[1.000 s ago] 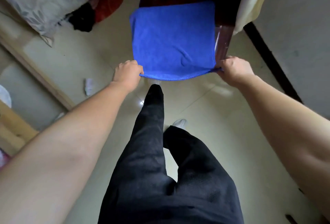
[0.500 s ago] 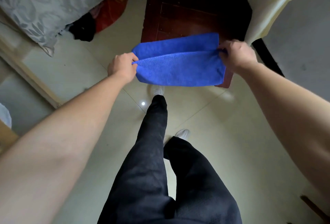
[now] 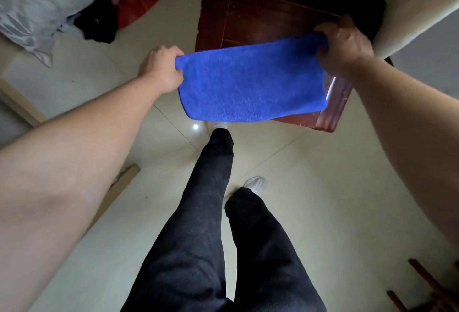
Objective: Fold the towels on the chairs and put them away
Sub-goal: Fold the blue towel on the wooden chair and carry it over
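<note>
The towel [image 3: 250, 83] hangs doubled in front of the chair [image 3: 268, 8], covering the seat's near edge. The left hand [image 3: 161, 68] pinches its top corner just off the chair's left side, fingers [image 3: 171, 52] curled tight on the cloth. The right hand [image 3: 345, 43] bunches the other corner above the chair's right front. The layers' edges are hidden inside both grips, so they may not line up. For a clean fold, pull the top edge taut, match the corners, lay the towel flat on the chair, then bring one end across.

Dim, soft indoor light, small glare spot on floor [image 3: 196, 127], wide-angle edge distortion.
</note>
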The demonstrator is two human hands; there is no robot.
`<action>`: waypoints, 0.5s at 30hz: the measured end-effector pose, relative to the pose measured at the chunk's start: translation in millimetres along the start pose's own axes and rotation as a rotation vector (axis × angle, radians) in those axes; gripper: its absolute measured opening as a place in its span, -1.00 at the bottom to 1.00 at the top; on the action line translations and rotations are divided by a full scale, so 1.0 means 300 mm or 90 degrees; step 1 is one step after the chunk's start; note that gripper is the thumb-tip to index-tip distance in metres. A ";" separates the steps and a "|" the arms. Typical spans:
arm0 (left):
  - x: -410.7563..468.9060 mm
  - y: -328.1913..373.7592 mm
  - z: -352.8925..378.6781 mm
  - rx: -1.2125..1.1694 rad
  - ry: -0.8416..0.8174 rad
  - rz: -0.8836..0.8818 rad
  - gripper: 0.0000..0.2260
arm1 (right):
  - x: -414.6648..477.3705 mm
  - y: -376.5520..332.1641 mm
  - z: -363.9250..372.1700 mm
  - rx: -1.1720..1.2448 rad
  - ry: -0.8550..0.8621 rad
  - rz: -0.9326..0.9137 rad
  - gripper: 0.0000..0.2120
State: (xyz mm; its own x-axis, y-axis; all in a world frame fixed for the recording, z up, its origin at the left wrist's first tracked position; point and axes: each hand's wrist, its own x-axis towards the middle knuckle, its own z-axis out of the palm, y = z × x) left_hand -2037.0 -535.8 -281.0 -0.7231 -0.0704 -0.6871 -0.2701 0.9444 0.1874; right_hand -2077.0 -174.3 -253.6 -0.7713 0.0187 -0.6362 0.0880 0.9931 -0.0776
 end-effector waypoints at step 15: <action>0.010 0.121 -0.094 -0.358 0.077 -0.012 -0.76 | -0.044 0.151 0.009 0.581 0.070 0.247 -0.61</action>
State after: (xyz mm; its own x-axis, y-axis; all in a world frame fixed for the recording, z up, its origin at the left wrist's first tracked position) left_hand -2066.8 -510.9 -256.5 -0.7739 -0.1525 -0.6147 -0.5557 0.6291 0.5435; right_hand -2061.2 -129.8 -250.7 -0.6361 0.3791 -0.6721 0.7618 0.4470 -0.4689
